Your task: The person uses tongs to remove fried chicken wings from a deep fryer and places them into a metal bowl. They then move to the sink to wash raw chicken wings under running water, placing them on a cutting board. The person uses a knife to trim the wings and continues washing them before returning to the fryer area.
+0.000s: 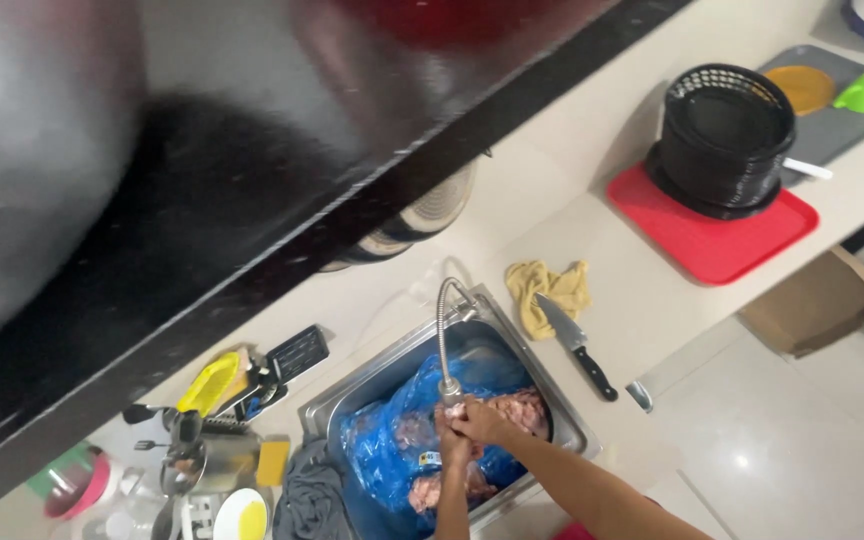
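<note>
— Where are you standing?

— At a pale kitchen surface (652, 290) under a dark overhead cabinet (252, 150), looking down into a steel sink (347, 405). A chef's knife (574, 343) with a black handle lies on the surface just right of the sink, beside a crumpled yellow cloth (550, 285). Farther along there is a red tray (722, 235) carrying a stack of black baskets (724, 135).

— How far along is the washing?

— I'd judge it mid-way. The raw meat (517, 408) sits in the sink on a blue plastic bag (392, 440), and more pink pieces lie lower in the bag, near the front rim. The flexible faucet (443, 330) bends down so its head is right above my hands. I cannot tell whether water is running. Nothing has been lifted out onto the surface, so all the meat remains in the sink.

— And your 2 hands?

— Both are together directly under the faucet head. My right hand (482, 420) is curled closed around a piece of meat, fingers bent over it. My left hand (449, 428) is pressed against the same spot, partly hidden by the right; it looks closed too, but I cannot tell exactly what it grips.

— Anything on the other side?

— A grey rag (312, 495) draped at the sink's left edge, a yellow sponge (273, 461), and a cluster of utensils (177, 440).
</note>
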